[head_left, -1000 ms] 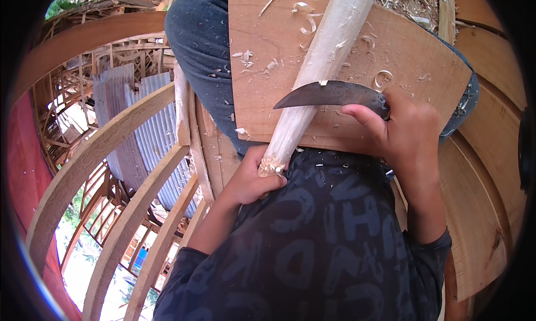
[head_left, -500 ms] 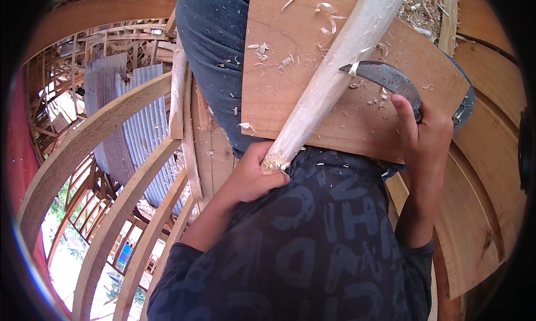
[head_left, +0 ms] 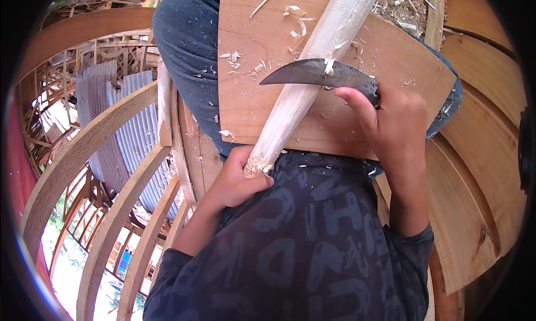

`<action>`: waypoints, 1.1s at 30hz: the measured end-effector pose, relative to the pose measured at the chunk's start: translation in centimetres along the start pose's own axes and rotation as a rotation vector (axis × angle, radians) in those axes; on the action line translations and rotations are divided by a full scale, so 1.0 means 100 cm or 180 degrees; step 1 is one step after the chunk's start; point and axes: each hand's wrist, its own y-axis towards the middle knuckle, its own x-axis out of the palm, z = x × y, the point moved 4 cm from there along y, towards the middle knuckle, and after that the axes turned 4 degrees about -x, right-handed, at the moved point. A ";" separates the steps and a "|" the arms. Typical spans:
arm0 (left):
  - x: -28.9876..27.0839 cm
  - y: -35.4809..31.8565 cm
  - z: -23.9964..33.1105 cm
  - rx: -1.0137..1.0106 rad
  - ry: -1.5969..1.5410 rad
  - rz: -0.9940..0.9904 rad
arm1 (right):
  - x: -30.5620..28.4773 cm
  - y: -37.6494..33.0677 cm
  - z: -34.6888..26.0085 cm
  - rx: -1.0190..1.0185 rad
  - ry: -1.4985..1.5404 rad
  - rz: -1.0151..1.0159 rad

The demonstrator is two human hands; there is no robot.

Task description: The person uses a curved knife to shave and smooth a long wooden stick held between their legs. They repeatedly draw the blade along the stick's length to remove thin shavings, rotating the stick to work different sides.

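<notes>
A pale, peeled wooden pole (head_left: 304, 92) slants from my lap up past the far edge of a flat wooden board (head_left: 251, 106) lying across my legs. My left hand (head_left: 240, 178) is closed around the pole's near, rough-cut end. In my right hand (head_left: 399, 120) is a knife (head_left: 312, 72) with a broad, curved dark blade. The blade lies across the pole and its tip points left. A curled wood shaving (head_left: 329, 67) clings to the blade. The knife's handle is hidden inside my right hand.
Loose shavings (head_left: 296, 20) are scattered on the board, and more pile up beyond it. Curved wooden ribs (head_left: 120, 204) stand on the left, with corrugated metal sheets (head_left: 139, 137) beyond. Wide curved planks (head_left: 469, 170) line the right side.
The knife has moved left, so its blade now crosses the pole instead of meeting it near the tip. The whole view has shifted slightly. My left hand keeps its hold.
</notes>
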 end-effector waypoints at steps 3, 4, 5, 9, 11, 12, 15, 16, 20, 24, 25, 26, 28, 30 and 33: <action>0.005 -0.001 0.003 0.0120 -0.0117 0.0215 | -0.003 0.003 0.002 0.0031 -0.0168 0.0017; 0.004 0.000 0.002 0.0083 -0.0121 0.0177 | -0.005 0.005 0.003 0.0016 -0.0182 0.0040; 0.004 0.002 0.002 0.0057 -0.0127 0.0130 | -0.006 0.008 0.003 -0.0001 -0.0207 0.0068; 0.004 -0.001 0.003 -0.0060 -0.0080 0.0233 | -0.006 0.010 0.005 -0.0005 -0.0193 0.0010; 0.003 0.001 0.000 0.0061 -0.0098 0.0268 | -0.004 0.007 0.005 0.0035 -0.0210 -0.0056; 0.002 0.002 -0.002 0.0071 -0.0104 0.0330 | -0.002 0.005 0.004 0.0064 -0.0215 -0.0086; 0.002 0.004 -0.004 0.0092 -0.0056 0.0380 | 0.003 -0.007 -0.007 0.0054 0.0007 -0.0058; 0.001 0.004 -0.001 0.0091 -0.0008 0.0334 | 0.005 -0.012 -0.014 -0.0073 0.0020 -0.0177; 0.001 0.001 0.002 -0.0141 -0.0141 0.0173 | 0.005 -0.007 -0.013 -0.0093 -0.0005 -0.0431; 0.000 0.004 -0.001 -0.0102 -0.0150 0.0099 | -0.004 0.006 0.008 0.0264 -0.0057 -0.0297; 0.001 0.005 -0.001 -0.0077 -0.0130 0.0104 | -0.003 0.002 0.007 0.0319 0.0018 -0.0315; 0.001 0.005 -0.001 -0.0036 -0.0115 0.0116 | -0.001 -0.003 0.005 0.0358 0.0091 -0.0323; 0.002 0.008 0.002 0.0053 -0.0083 0.0164 | 0.003 -0.011 -0.014 0.0054 0.0220 -0.0488; 0.002 0.007 0.001 0.0108 -0.0104 0.0215 | 0.005 -0.009 -0.016 -0.0013 0.0157 -0.0519; 0.002 0.003 0.001 0.0051 -0.0149 0.0155 | -0.004 0.017 0.018 0.0252 -0.0102 -0.0236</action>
